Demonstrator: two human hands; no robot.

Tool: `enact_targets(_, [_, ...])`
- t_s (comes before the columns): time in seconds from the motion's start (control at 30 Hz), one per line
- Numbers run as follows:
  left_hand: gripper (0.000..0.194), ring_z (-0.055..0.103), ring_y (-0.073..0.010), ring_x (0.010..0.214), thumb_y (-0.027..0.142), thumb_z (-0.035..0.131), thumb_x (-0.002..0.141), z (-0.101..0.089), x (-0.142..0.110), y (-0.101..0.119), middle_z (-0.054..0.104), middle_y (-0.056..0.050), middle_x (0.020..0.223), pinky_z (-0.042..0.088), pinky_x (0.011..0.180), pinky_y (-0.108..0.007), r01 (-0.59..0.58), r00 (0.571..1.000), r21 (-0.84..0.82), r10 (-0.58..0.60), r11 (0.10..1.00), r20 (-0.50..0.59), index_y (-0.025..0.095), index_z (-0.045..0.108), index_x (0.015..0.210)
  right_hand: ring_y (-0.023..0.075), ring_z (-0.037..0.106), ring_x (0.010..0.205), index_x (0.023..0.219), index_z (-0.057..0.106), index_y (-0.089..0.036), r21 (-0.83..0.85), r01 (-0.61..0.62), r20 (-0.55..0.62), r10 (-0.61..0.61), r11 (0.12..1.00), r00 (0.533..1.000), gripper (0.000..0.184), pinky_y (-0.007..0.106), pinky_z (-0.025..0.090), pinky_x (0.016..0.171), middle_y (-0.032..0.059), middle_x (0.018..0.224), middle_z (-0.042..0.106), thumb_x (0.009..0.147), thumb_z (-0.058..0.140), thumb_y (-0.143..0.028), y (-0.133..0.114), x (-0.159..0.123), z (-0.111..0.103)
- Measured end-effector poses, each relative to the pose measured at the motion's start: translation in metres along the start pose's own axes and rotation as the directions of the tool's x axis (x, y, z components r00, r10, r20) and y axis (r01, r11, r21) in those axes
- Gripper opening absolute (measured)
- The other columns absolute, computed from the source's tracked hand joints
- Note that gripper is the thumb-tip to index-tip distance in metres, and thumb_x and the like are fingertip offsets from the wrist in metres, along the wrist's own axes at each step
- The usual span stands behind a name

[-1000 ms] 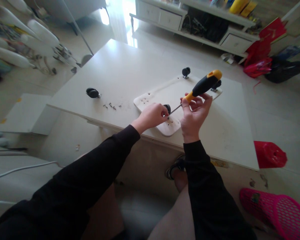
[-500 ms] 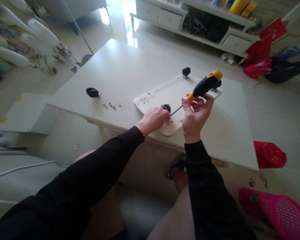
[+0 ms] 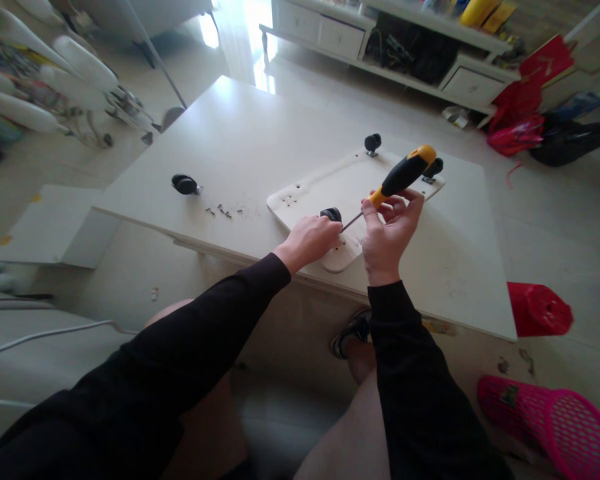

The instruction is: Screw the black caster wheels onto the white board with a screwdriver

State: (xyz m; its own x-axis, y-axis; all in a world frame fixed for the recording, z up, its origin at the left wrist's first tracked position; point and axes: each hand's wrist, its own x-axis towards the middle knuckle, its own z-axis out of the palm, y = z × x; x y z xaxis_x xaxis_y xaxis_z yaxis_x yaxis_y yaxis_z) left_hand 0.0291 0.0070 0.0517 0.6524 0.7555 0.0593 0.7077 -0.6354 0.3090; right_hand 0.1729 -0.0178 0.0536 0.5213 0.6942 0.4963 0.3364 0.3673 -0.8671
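A white board (image 3: 310,198) with rounded corners and small holes lies on a white table (image 3: 220,140). My left hand (image 3: 312,239) is closed at the near edge of the board, its fingers around a black caster wheel (image 3: 331,214). Yellow-and-black, a screwdriver (image 3: 403,175) slants down to the left in my right hand (image 3: 391,230), gripped by the fingers low on the handle. Its tip reaches the left fingertips, which hide the contact point. Two more casters stand on the board: a far caster (image 3: 373,144) and a right caster (image 3: 433,168).
On the table's left lie a loose caster (image 3: 185,185) and several screws (image 3: 224,211). A red roll (image 3: 540,310) and a pink mesh basket (image 3: 550,420) are on the floor at right. Behind stands a white cabinet (image 3: 340,37); a white box (image 3: 55,227) is at left.
The screwdriver's handle and my right hand have shifted slightly left and the handle has dipped a little. My left hand has moved a touch to the right at the caster.
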Motion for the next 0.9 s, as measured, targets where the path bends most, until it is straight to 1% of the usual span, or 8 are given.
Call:
enact_targets(0.13, [0.027,0.076,-0.0307,0.085,0.022,0.059,0.101,0.000,0.001,0.001,0.077,-0.017,0.084,0.048,0.071,-0.037,0.006,1.000,0.007,-0.006,1.000,0.008,0.014,0.085,0.103,0.0152,0.072,0.097,0.115,0.048,-0.032,0.007,-0.018,0.005,0.018,1.000,1.000,0.042,0.038,0.064,0.089,-0.0023,0.105,0.068,0.084,0.074,-0.021,0.000,-0.001,0.000])
enact_targets(0.27, [0.026,0.077,-0.0313,0.085,0.020,0.060,0.098,-0.001,0.001,0.003,0.078,-0.019,0.085,0.049,0.072,-0.037,0.018,1.000,0.011,-0.018,1.000,0.004,0.012,0.085,0.101,0.0145,0.072,0.098,0.113,0.049,-0.031,0.008,-0.006,0.008,0.006,1.000,1.000,0.041,0.036,0.063,0.088,-0.0025,0.105,0.068,0.083,0.074,-0.020,0.001,-0.001,0.001])
enact_targets(0.47, [0.028,0.078,-0.0308,0.087,0.021,0.058,0.100,-0.005,0.000,0.007,0.079,-0.020,0.089,0.051,0.073,-0.037,0.045,0.998,0.024,-0.046,0.999,0.043,0.011,0.085,0.102,0.0130,0.072,0.096,0.112,0.049,-0.031,0.008,0.000,0.005,0.000,1.000,1.000,0.040,0.034,0.062,0.087,-0.0040,0.102,0.067,0.082,0.074,-0.018,0.001,0.000,0.001])
enact_targets(0.6, [0.030,0.079,-0.0309,0.089,0.021,0.057,0.101,-0.004,-0.001,0.008,0.080,-0.019,0.091,0.051,0.073,-0.037,0.046,0.998,0.042,-0.047,0.998,0.032,0.012,0.085,0.105,0.0125,0.072,0.093,0.111,0.050,-0.030,0.021,-0.009,-0.010,0.010,1.000,1.000,0.040,0.033,0.061,0.084,-0.0041,0.101,0.068,0.081,0.074,-0.017,0.001,0.002,0.000])
enact_targets(0.73, [0.031,0.079,-0.0316,0.091,0.023,0.056,0.103,-0.002,-0.002,0.010,0.080,-0.019,0.092,0.052,0.074,-0.037,0.054,0.998,0.041,-0.055,0.998,0.022,0.013,0.085,0.108,0.0141,0.074,0.091,0.112,0.049,-0.030,0.035,-0.024,-0.053,0.026,0.999,0.998,0.044,0.036,0.062,0.084,-0.0032,0.103,0.069,0.079,0.075,-0.018,0.005,0.004,-0.003])
enact_targets(0.83, [0.030,0.079,-0.0322,0.091,0.023,0.057,0.103,-0.002,-0.002,0.011,0.079,-0.020,0.094,0.053,0.075,-0.038,0.060,0.998,0.048,-0.061,0.997,0.021,0.012,0.084,0.111,0.0148,0.076,0.090,0.115,0.047,-0.031,0.061,-0.049,-0.046,0.052,0.997,0.998,0.046,0.039,0.064,0.084,-0.0033,0.104,0.069,0.079,0.076,-0.020,0.009,0.004,-0.004])
enact_targets(0.9, [0.030,0.079,-0.0317,0.092,0.023,0.058,0.103,-0.002,-0.002,0.013,0.080,-0.020,0.095,0.053,0.076,-0.037,0.071,0.997,0.048,-0.072,0.996,0.023,0.012,0.084,0.112,0.0151,0.076,0.091,0.115,0.047,-0.031,0.059,-0.047,-0.036,0.049,0.997,0.998,0.047,0.040,0.064,0.085,-0.0033,0.105,0.069,0.080,0.076,-0.021,0.011,0.004,-0.004])
